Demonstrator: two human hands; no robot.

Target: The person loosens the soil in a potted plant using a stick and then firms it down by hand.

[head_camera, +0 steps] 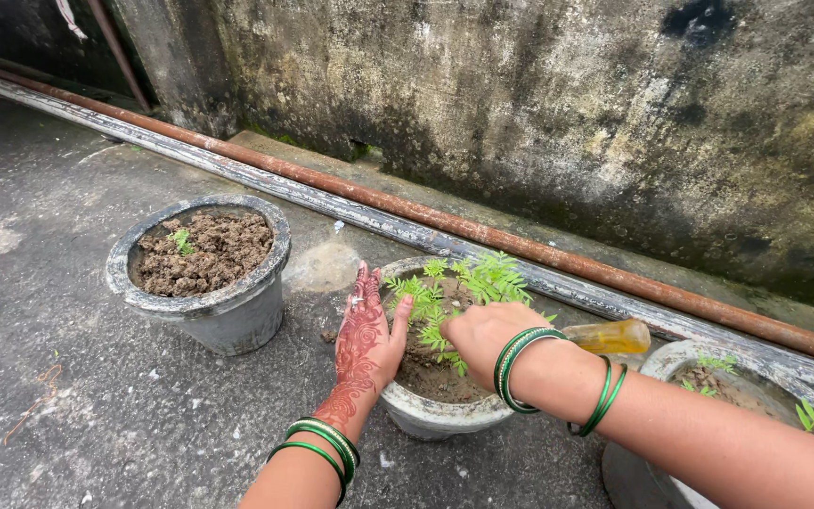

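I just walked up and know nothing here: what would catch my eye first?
Probably the left hand, patterned with red-brown henna, resting on the rim of the middle pot beside a feathery green seedling. The right hand holds a yellow-handled tool over its soil.

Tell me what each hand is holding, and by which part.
The right hand holds a yellow-handled tool by its handle. The left hand holds nothing, resting on the pot's rim.

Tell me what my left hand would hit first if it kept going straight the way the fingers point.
The left hand, resting on the rim of the middle pot, points up and away toward the wall. Next in that line is probably the grey pipe on the ground, then the rusty pipe, though depth is unclear.
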